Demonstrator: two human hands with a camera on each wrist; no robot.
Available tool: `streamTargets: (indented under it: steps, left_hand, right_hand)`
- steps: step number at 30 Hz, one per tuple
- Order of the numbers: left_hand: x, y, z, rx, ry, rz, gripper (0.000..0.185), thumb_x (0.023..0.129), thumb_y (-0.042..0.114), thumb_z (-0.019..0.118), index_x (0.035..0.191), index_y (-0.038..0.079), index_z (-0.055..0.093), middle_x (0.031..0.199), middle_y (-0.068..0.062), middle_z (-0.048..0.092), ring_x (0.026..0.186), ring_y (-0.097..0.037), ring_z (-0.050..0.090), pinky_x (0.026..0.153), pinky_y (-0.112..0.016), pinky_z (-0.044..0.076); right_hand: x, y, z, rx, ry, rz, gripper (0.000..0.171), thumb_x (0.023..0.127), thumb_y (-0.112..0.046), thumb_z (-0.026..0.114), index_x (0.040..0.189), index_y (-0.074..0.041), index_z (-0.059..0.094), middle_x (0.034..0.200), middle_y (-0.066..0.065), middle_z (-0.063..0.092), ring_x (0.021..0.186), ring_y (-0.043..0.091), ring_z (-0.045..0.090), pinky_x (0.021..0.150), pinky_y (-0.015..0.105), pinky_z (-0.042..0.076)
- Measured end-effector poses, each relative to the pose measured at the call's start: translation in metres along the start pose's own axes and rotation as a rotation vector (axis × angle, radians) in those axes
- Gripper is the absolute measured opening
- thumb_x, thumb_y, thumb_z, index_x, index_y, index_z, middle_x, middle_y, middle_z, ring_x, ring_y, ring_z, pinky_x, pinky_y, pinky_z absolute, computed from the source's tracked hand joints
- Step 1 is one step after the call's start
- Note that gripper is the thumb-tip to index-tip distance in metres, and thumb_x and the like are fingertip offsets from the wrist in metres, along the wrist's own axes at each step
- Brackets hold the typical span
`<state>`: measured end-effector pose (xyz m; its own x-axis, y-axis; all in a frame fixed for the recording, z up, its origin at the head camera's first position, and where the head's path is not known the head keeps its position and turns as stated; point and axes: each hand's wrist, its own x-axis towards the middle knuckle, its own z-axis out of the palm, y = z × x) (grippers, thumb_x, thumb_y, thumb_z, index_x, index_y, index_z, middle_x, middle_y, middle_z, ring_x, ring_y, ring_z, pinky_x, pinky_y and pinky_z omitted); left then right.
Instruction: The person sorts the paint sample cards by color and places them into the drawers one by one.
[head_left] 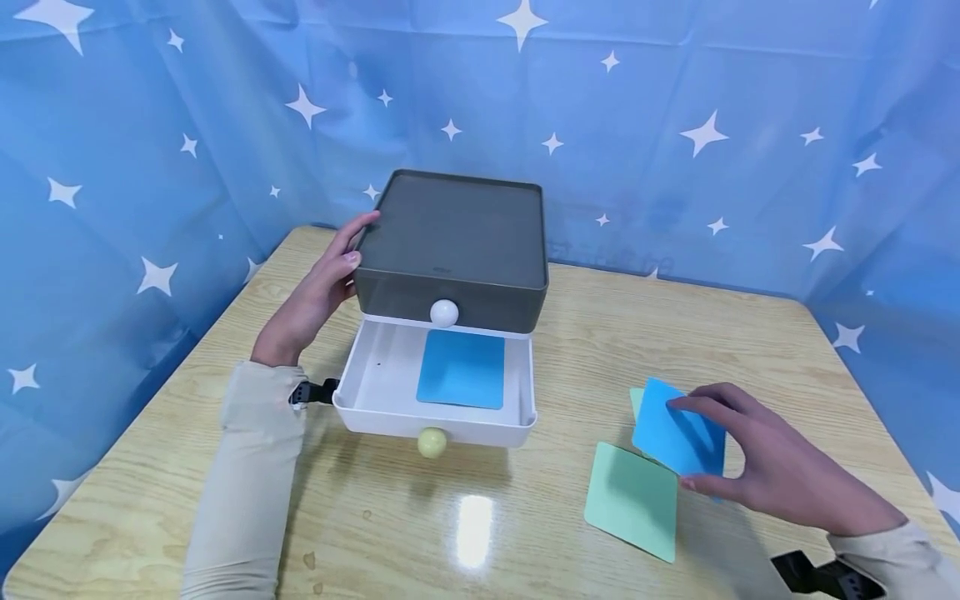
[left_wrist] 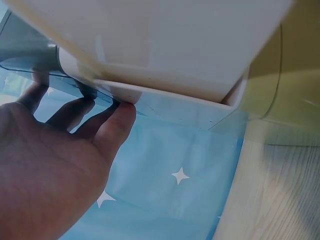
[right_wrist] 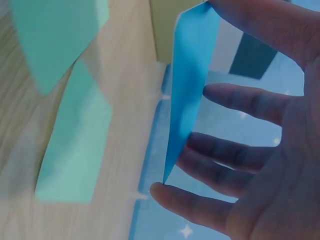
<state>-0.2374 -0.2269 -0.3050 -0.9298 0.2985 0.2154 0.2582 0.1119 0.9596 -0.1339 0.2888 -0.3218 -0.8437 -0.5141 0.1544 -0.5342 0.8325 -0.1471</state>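
Pale wood-grain laminate forms the table (head_left: pixel 465 533), and a bright patch of overhead light is reflected on it just in front of the drawer unit. Blue cloth printed with white stars (head_left: pixel 675 125) is hung behind the table and along both sides, closing the space in.

A grey-topped drawer unit (head_left: pixel 453 242) is set toward the far middle of the table. Its upper drawer, marked by a white round knob (head_left: pixel 444 312), is closed. The white lower drawer (head_left: pixel 367 392) is pulled out toward the person, with a pale yellow-green knob (head_left: pixel 432 442) on its front. A blue card (head_left: pixel 461 369) is laid flat inside that drawer.

The left hand (head_left: pixel 318 292) is placed against the left side of the unit, fingers straight and pressed to its wall; in the left wrist view the fingertips (left_wrist: pixel 120 112) are seen touching the unit's edge.

The right hand (head_left: pixel 757 462) is held over the right part of the table, and a second blue card (head_left: pixel 678 437) is gripped by its edges between thumb and fingers, tilted up off the surface. Beneath and beside it a green card (head_left: pixel 633 500) is lying flat on the table, and a corner of another pale green card (head_left: pixel 637 400) is visible behind the held one.
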Motion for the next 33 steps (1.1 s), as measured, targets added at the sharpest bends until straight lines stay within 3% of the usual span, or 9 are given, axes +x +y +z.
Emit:
streamTargets:
  steps: [14,22,33]
  left_hand:
    - [0.001,-0.001,0.001,-0.011,-0.009,0.005,0.055,0.105,0.038,0.03,0.159,0.04,0.02,0.167,0.001,0.019,0.144,-0.023,0.031,0.11,-0.049,0.026]
    - [0.001,-0.003,-0.001,-0.006,-0.002,-0.006,0.054,0.105,0.039,0.03,0.158,0.041,0.019,0.167,0.002,0.019,0.144,-0.023,0.031,0.11,-0.049,0.026]
    - [0.0,-0.002,0.001,-0.01,0.001,-0.004,0.054,0.105,0.039,0.03,0.158,0.041,0.02,0.166,0.0,0.019,0.143,-0.024,0.032,0.109,-0.047,0.027]
  right_hand:
    - [0.039,-0.043,-0.014,0.043,0.046,-0.13,0.074,0.075,-0.043,0.087,0.139,-0.027,0.055,0.14,-0.001,0.053,0.117,0.021,0.058,0.083,0.041,0.055]
    - [0.063,-0.073,-0.026,0.113,0.013,-0.213,0.07,0.079,-0.042,0.084,0.142,-0.031,0.053,0.143,-0.003,0.051,0.128,0.021,0.054,0.091,0.046,0.054]
    - [0.088,-0.102,-0.029,0.165,-0.064,-0.264,0.067,0.079,-0.048,0.083,0.138,-0.03,0.057,0.146,-0.001,0.051,0.13,0.025,0.055,0.094,0.046,0.055]
